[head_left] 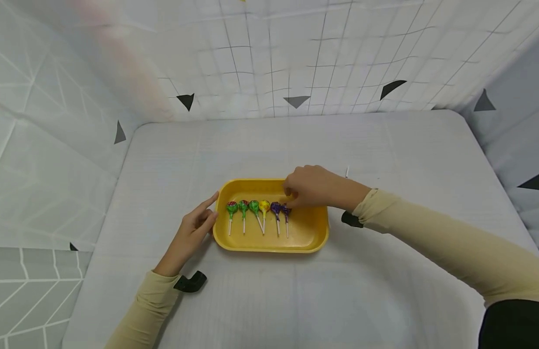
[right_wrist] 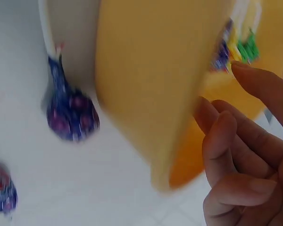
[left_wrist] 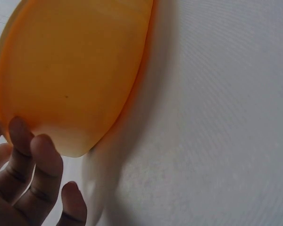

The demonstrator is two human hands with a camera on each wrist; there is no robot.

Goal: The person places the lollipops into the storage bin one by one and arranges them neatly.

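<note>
A yellow tray (head_left: 252, 246) holds a row of wrapped lollipops. From left they run green-and-red (head_left: 232, 207), green (head_left: 254, 206), yellow (head_left: 264, 205) and purple (head_left: 275, 208), sticks toward the person. At the tray's left end, my left hand (head_left: 192, 235) holds the rim; in the left wrist view its fingers (left_wrist: 47, 160) touch the outer wall. Over the tray's right part hovers my right hand (head_left: 315, 186), beside the rightmost purple lollipop (head_left: 287, 213). Its fingers (right_wrist: 221, 136) are loosely bent, with nothing visible between them in the right wrist view.
Outside the tray, a blue-purple lollipop (right_wrist: 71, 115) lies on the white-covered table (head_left: 382, 145), with another red-and-blue one (right_wrist: 2, 188) nearby. A white stick (head_left: 347, 171) shows behind the right forearm. Patterned white cloth (head_left: 269, 58) hangs behind the table.
</note>
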